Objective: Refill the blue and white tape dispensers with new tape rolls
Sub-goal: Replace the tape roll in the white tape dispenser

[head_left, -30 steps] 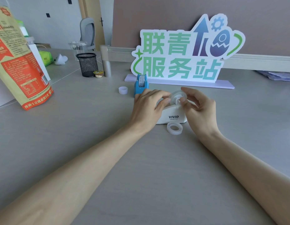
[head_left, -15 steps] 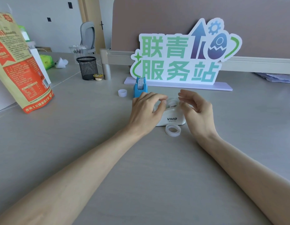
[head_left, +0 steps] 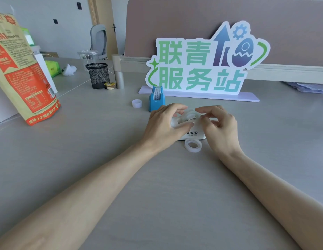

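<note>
A white tape dispenser [head_left: 194, 134] marked VIVID stands on the grey desk. My left hand [head_left: 162, 124] grips its left end, thumb on the near side and fingers over the top. A clear tape roll [head_left: 190, 114] sits in the dispenser's cradle. My right hand [head_left: 220, 127] has its index finger and thumb curled at the roll's right edge, pinching it. A second clear roll [head_left: 192, 145] lies flat on the desk just in front of the dispenser. The blue tape dispenser [head_left: 156, 101] stands behind my left hand with a roll inside it.
A small white empty core [head_left: 136, 103] lies left of the blue dispenser. Behind stands a large sign [head_left: 202, 69] on a lilac base. A black mesh cup [head_left: 98, 75] and an orange snack bag [head_left: 21, 74] are at the left. Papers [head_left: 307, 87] lie far right.
My right hand has lowered the clear roll from above the white dispenser down into its cradle and curled its fingers at the roll. My left hand kept hold of the dispenser.
</note>
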The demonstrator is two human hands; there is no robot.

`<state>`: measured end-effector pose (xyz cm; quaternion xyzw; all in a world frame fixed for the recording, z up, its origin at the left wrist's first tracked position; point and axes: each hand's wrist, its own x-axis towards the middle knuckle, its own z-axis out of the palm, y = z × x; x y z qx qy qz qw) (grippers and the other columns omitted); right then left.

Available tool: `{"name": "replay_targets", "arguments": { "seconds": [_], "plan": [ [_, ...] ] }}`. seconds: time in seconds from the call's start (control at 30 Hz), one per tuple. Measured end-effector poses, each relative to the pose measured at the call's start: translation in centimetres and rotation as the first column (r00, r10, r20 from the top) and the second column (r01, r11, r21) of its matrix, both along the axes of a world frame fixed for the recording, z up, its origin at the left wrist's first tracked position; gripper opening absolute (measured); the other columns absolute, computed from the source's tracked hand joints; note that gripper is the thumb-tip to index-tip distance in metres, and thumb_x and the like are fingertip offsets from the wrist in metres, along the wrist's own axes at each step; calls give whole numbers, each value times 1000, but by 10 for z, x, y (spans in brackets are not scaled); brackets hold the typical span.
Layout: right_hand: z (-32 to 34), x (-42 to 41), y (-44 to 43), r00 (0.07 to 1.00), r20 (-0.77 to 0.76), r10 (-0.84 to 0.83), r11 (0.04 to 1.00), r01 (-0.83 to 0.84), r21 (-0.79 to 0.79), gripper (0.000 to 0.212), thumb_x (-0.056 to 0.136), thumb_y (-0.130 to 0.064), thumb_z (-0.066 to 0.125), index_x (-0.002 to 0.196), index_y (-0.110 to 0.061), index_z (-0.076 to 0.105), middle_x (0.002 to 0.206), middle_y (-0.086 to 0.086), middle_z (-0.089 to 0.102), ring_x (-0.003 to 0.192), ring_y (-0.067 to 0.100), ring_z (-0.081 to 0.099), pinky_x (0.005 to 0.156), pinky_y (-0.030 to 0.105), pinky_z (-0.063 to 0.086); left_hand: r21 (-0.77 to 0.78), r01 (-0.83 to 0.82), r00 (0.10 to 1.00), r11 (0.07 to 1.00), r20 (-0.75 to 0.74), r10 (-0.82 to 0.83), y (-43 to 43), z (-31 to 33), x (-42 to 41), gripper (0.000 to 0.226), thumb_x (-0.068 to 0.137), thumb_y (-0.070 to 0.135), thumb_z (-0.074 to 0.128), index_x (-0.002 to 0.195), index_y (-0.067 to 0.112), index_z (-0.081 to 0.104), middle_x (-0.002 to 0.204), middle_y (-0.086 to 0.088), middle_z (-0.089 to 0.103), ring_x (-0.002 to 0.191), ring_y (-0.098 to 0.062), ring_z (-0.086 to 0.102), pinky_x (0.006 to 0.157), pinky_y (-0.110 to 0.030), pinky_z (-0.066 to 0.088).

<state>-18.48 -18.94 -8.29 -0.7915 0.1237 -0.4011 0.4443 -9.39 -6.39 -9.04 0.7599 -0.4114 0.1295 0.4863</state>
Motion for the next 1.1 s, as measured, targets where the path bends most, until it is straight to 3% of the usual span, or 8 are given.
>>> {"name": "replay_targets", "arguments": {
  "seconds": [0.17,0.53,0.7,0.87,0.97,1.1],
  "plan": [
    [-1,1,-1,999,-33,4,1000,-5,-23,25,84,-5,53,90,-21,70,95,-12,67,80,0,61,65,5,43,-5,-1,1000,1000,-14,0,0,1,0,44,74,41,74,115,26,62,101,17,63,96,-3,56,95,-40,45],
    [-2,3,-2,999,-44,23,1000,-22,10,17,85,-8,56,89,-20,67,100,-5,67,80,2,62,64,8,44,-9,-7,999,1000,-39,7,0,3,1,30,82,38,70,109,25,65,101,16,64,96,-6,55,87,-27,46],
    [-2,3,-1,999,-46,13,1000,-13,-4,18,85,-8,56,90,-21,68,100,-5,67,82,2,61,64,8,44,-46,-62,998,997,-25,61,2,3,2,19,84,28,68,101,20,69,90,17,65,94,-6,55,83,-24,46],
    [0,0,1,996,-76,39,995,-46,-94,27,87,-9,55,107,-23,67,112,-12,62,98,5,58,79,14,45,-42,-122,992,992,-24,121,4,1,4,16,80,28,70,95,22,70,83,12,69,91,-8,54,80,-28,46],
    [-1,2,3,989,-132,65,972,-93,-215,37,90,-12,54,124,-24,64,126,-13,60,113,7,48,91,6,34,-38,-121,992,992,-40,120,6,4,1,14,81,22,69,95,21,72,78,19,65,91,-8,58,80,-25,46],
    [-2,3,2,991,-135,24,975,-53,-217,35,92,-10,51,120,-24,67,121,-15,62,115,10,46,86,-5,26,-84,-60,990,995,-131,48,11,8,-2,20,86,10,60,99,20,71,87,18,69,94,-1,62,80,-15,46]
  ]
}}
